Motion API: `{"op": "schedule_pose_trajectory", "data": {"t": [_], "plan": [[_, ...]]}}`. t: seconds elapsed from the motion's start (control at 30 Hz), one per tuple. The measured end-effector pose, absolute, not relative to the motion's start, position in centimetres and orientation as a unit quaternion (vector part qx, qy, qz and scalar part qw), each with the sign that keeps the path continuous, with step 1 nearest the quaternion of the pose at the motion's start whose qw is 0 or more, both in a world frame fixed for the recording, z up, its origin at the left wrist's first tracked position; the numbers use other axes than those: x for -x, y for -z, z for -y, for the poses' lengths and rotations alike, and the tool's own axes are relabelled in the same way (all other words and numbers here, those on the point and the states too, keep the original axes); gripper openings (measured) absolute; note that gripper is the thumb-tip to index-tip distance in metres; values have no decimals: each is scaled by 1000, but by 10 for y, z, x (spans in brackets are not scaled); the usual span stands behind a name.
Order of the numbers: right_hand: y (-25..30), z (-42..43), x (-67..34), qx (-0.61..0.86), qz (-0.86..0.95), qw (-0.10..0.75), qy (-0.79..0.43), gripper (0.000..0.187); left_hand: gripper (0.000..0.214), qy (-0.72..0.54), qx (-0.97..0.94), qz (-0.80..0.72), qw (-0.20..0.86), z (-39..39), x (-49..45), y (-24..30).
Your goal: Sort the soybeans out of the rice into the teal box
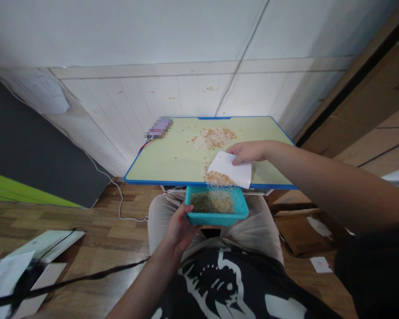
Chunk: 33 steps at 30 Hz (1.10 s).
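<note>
My left hand grips the left end of a teal plastic tray and holds it just under the near edge of a small table. The tray holds a layer of tan and greenish grains. My right hand pinches a white card that rests on the table at the edge. A small heap of grains lies against the card, right above the tray. A bigger spread of grains lies further back on the table top.
The table is pale green with a blue rim and stands against a white panelled wall. A blurred purple object with a cable sits at its back left corner. Cardboard and paper scraps lie on the wooden floor to the right, white sheets to the left.
</note>
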State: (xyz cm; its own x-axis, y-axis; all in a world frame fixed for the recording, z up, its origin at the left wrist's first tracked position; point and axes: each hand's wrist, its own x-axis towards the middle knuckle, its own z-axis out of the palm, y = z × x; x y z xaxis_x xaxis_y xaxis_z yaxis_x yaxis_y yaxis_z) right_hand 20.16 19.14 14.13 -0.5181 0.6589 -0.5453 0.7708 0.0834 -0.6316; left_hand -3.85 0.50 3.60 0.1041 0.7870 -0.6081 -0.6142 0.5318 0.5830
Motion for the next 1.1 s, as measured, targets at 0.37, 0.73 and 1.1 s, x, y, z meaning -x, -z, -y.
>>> {"op": "schedule_pose_trajectory", "data": {"t": [0.37, 0.73, 1.1], "plan": [[-151, -160, -200, -442, -833, -2, 333, 26, 42, -471, -90, -469, 741, -7, 43, -27], [-178, -179, -217, -439, -883, -77, 148, 31, 43, -479, -97, -467, 737, -7, 44, -28], [-159, -222, -192, -517, -855, 33, 19, 49, 47, -498, -83, -466, 727, -5, 56, -17]]}}
